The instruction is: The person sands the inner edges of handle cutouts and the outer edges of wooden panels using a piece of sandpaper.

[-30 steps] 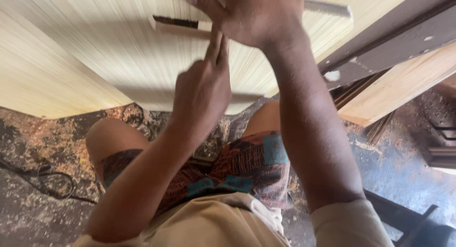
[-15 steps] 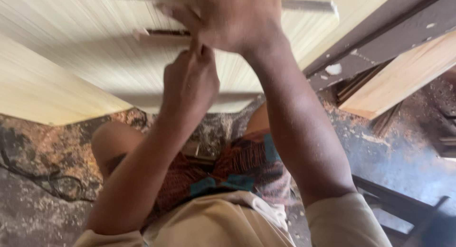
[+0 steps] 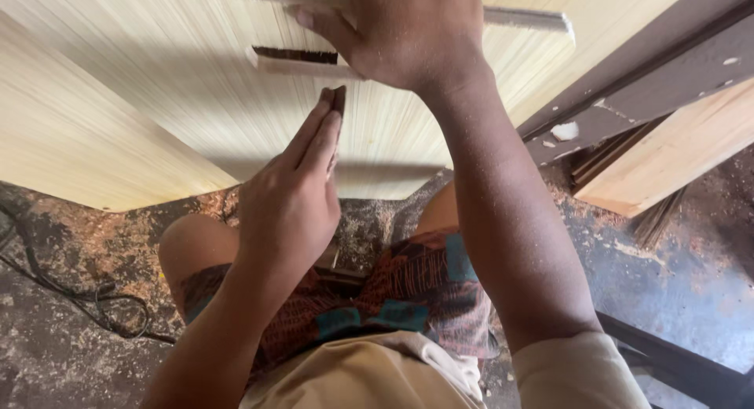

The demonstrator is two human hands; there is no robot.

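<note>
A black cable [image 3: 94, 303] lies on the sawdust-strewn floor [image 3: 47, 354] beside dark timber [image 3: 628, 102].
</note>
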